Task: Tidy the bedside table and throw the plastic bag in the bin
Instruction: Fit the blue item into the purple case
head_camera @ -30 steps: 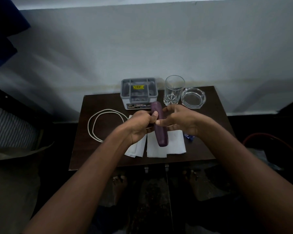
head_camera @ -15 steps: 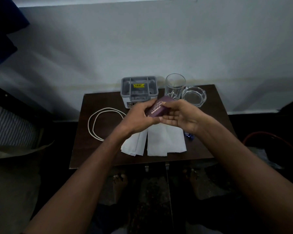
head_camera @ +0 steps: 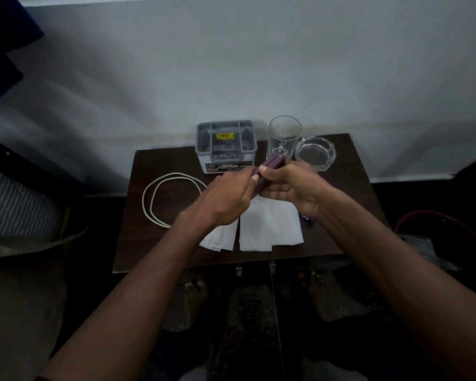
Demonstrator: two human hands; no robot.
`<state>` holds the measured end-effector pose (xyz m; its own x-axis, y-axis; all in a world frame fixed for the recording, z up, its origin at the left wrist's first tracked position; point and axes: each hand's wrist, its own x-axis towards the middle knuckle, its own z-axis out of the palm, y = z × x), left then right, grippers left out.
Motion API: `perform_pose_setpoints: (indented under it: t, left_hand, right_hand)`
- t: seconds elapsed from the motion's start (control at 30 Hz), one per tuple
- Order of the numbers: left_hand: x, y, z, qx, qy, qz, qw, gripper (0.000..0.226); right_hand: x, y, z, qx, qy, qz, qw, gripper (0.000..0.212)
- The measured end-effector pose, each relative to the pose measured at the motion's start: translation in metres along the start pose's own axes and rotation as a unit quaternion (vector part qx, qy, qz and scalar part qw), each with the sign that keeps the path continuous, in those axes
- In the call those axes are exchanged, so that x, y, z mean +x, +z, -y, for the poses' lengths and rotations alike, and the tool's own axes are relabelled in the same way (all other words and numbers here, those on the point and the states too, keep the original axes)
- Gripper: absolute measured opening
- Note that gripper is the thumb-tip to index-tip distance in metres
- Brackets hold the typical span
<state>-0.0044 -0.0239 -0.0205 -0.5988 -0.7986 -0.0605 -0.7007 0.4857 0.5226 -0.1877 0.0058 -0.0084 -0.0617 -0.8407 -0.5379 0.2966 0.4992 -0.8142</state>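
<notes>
Both hands meet above the middle of the dark wooden bedside table [head_camera: 160, 243], holding a purple case [head_camera: 270, 167] between them. The right hand [head_camera: 294, 188] cradles it from below with curled fingers, thumb pressed on its top edge; the left hand [head_camera: 228, 196] pinches its near end. Under the hands two white paper napkins [head_camera: 270, 229] lie side by side. A looped white cord [head_camera: 151, 199] lies on the table's left part. Along the wall stand a grey organiser box [head_camera: 226, 144], a clear drinking glass [head_camera: 283, 136] and a glass ashtray [head_camera: 315, 152]. A small blue scrap [head_camera: 304, 217] peeks from under the right wrist; what it is I cannot tell. A red-rimmed bin [head_camera: 434, 218] stands to the right
</notes>
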Motion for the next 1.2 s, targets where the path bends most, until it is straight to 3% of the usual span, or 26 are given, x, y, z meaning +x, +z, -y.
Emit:
perform_pose_setpoints:
  t: [0.4,0.7,0.8,0.87,0.93,1.03,1.07,1.2]
  left_hand:
    - [0.001,0.003,-0.004,0.007,-0.011,-0.005,1.000,0.041]
    - [0.003,-0.012,0.004,-0.118,-0.008,-0.065,0.991,0.037]
    - [0.006,-0.010,0.002,-0.146,-0.022,-0.037,0.988,0.041]
    - [0.008,-0.008,-0.001,-0.130,-0.018,-0.029,0.991,0.040]
    - [0.010,-0.005,-0.005,-0.114,-0.017,-0.022,0.993,0.038]
    - [0.014,0.003,-0.005,-0.077,-0.022,-0.031,0.996,0.036]
    - [0.015,0.005,-0.004,-0.053,-0.022,-0.032,0.998,0.037]
    - [0.018,0.013,-0.014,0.006,-0.036,0.004,0.999,0.038]
  right_hand:
    - [-0.005,-0.006,0.002,-0.003,0.020,0.024,1.000,0.036]
    - [-0.015,-0.019,0.020,0.070,0.019,0.115,0.991,0.038]
    - [-0.017,-0.029,0.027,0.022,0.029,0.131,0.991,0.040]
    - [-0.016,-0.038,0.029,-0.117,0.013,0.092,0.989,0.039]
    - [-0.011,-0.050,0.025,-0.342,-0.035,-0.031,0.938,0.028]
    - [-0.001,-0.069,0.017,-0.600,-0.054,-0.207,0.771,0.007]
    - [-0.001,-0.071,0.015,-0.627,-0.037,-0.222,0.746,0.012]
    - [-0.002,-0.075,0.009,-0.623,0.030,-0.204,0.755,0.041]
